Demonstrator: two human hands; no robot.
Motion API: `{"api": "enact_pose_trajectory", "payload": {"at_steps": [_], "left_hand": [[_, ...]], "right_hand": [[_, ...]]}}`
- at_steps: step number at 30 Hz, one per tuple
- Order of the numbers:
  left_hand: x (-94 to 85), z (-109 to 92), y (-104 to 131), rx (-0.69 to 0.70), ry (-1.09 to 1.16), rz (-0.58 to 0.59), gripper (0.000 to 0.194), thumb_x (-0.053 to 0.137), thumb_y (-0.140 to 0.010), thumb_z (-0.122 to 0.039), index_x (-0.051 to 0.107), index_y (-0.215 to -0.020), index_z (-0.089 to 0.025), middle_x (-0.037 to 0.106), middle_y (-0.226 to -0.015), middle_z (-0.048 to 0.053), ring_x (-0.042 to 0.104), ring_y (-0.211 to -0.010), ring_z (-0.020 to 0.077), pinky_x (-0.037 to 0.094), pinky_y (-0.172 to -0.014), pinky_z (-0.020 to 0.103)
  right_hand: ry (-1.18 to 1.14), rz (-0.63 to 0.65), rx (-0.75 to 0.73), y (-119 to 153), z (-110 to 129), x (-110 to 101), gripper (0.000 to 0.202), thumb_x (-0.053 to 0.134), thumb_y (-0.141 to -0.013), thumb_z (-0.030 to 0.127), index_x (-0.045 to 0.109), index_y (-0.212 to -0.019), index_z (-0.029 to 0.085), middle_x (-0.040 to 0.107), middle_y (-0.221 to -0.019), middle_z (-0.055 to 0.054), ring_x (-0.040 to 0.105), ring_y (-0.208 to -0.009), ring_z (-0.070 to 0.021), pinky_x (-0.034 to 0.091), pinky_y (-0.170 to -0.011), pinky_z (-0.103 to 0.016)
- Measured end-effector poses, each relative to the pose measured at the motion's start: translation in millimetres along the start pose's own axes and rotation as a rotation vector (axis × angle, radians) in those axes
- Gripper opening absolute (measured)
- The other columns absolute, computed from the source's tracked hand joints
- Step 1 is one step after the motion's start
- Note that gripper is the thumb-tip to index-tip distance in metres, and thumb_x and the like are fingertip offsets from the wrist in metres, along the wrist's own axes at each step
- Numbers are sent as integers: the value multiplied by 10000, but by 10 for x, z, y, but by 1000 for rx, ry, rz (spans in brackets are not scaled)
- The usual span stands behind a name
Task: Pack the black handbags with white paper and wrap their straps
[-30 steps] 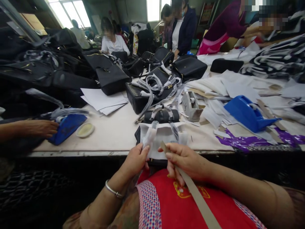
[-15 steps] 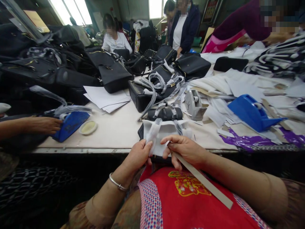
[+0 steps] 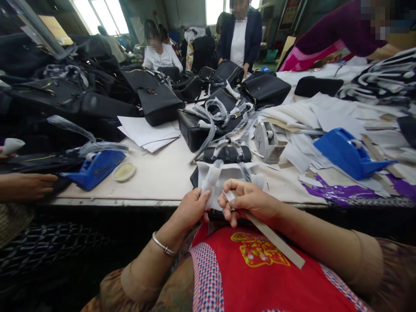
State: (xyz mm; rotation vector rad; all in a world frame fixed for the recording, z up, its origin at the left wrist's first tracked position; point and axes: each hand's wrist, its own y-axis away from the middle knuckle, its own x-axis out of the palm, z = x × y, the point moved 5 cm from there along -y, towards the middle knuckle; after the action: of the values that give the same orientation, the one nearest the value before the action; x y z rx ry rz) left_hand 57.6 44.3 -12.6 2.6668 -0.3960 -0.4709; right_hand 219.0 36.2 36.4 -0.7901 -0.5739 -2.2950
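Note:
A black handbag (image 3: 226,154) lies at the table edge before me, its handles in clear plastic. White foam sheeting (image 3: 224,173) covers its near side. My left hand (image 3: 194,205) pinches a white wrapped strap (image 3: 212,178) between thumb and fingers. Close beside it, my right hand (image 3: 248,200) is closed on a long beige cardboard strip (image 3: 276,241), which slants down across my red apron. A small white piece (image 3: 229,196) also shows at the right fingertips; whether it is tape or paper I cannot tell.
Blue tape dispensers stand left (image 3: 97,170) and right (image 3: 351,151), with a grey dispenser (image 3: 267,142) behind the handbag. White sheets (image 3: 147,130) and a round dish (image 3: 124,172) lie left. Black bags (image 3: 159,102) crowd the back. A co-worker's hand (image 3: 35,185) is at far left.
My right hand has turned slightly, and the strip's lower end has swung up and left. At left, the co-worker's hand has drawn away from the blue dispenser. A standing person at the back has shifted left.

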Motion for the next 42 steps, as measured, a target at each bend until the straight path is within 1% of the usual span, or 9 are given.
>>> {"api": "enact_pose_trajectory", "payload": {"at_steps": [4,8,12,17,20,26,35,39,42], "left_hand": [[-14,-23,-7,-13,44,24,342,447,-941,-510,510,-899,-176,541,-592,-44,510,-356,88,375,-336,173],[-74,-62,-37,-18,130,40,347,475,-926,-511,501,-836,-177,514,-570,-58,465,-338,68,351,-331,163],[-115,-94,-50,-16,218,93,364,495,-921,-514,497,-821,-164,541,-619,-51,457,-341,39,314,-340,138],[-129,-97,-33,-26,268,115,381,509,-918,-530,496,-827,-160,550,-626,-52,453,-346,28,303,-350,127],[-125,-103,-23,-14,272,112,381,505,-921,-526,490,-817,-160,545,-615,-55,450,-342,27,302,-348,126],[-116,-101,-26,25,274,103,347,474,-933,-510,479,-833,-178,547,-611,-62,466,-328,45,317,-329,143],[-137,-145,46,89,7,70,304,401,-968,-461,494,-850,-198,574,-600,-46,580,-376,113,419,-366,201],[-161,-101,66,146,-55,27,317,384,-978,-469,490,-848,-201,610,-604,-25,612,-414,125,435,-418,205],[-164,-22,67,152,-76,17,330,364,-983,-482,481,-850,-203,619,-595,-16,608,-413,131,418,-422,212]], "right_hand": [[26,65,14,10,-16,67,630,719,-760,118,388,-1284,225,670,-1071,-73,710,-785,-164,598,-647,-280],[245,-86,112,2,-148,-75,260,679,-848,313,532,-1011,172,682,-984,-79,712,-760,-171,586,-572,-257],[622,-301,222,-44,-192,-213,251,541,-930,384,601,-841,158,639,-692,-9,595,-485,-105,435,-400,-194],[1102,-376,126,-211,70,-170,172,482,-915,158,592,-783,162,540,-578,35,488,-514,-89,367,-515,-206],[1284,-404,227,-312,94,-212,139,514,-811,59,584,-751,163,598,-646,1,518,-598,-112,338,-538,-217],[1015,-466,440,-436,-82,-332,125,509,-808,94,589,-756,175,611,-565,18,454,-389,-97,294,-448,-240],[1076,-475,328,-639,-55,-266,130,509,-699,139,575,-591,170,501,-522,27,401,-473,-92,273,-490,-238],[746,-489,271,-701,-251,-310,48,538,-642,221,566,-648,183,387,-458,70,296,-409,-66,204,-436,-216],[512,-539,257,-704,-388,-327,156,610,-637,306,572,-739,194,300,-419,111,221,-373,-52,170,-397,-201]]}}
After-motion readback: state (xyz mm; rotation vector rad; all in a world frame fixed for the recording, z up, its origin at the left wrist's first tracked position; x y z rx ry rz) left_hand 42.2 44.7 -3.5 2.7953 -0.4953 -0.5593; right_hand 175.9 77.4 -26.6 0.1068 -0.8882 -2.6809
